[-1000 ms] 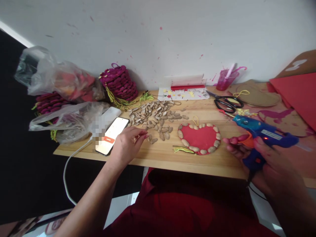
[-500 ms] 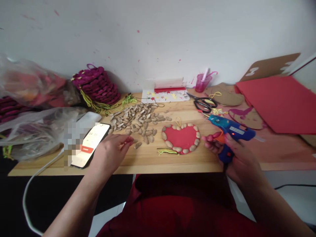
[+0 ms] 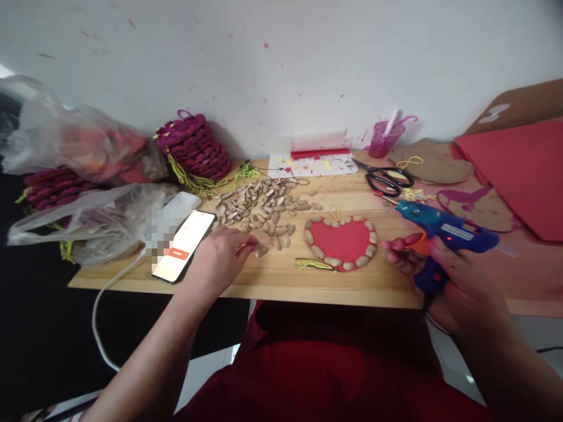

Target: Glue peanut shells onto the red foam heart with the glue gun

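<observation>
A red heart cutout (image 3: 341,240), edged with pale shells, lies flat on the wooden table (image 3: 281,278). Left of it spreads a loose pile of shells (image 3: 261,204). My left hand (image 3: 222,255) rests on the table at the near edge of that pile, its fingertips pinched together beside a single shell (image 3: 262,251); whether they hold anything is hidden. My right hand (image 3: 444,275) grips a blue hot glue gun (image 3: 444,234) right of the heart, nozzle pointing left and away, a red light showing on its side.
A lit phone (image 3: 185,245) with a white cable lies left of my left hand. Plastic bags (image 3: 88,217) and purple woven pieces (image 3: 193,146) fill the left. Black scissors (image 3: 387,179), a pink cup (image 3: 387,138), cardboard shapes and red sheets (image 3: 519,170) sit behind and right.
The view shifted back and forth. My left hand stays at the pile's near edge with fingers closing near a shell. The glue gun remains held beside the heart.
</observation>
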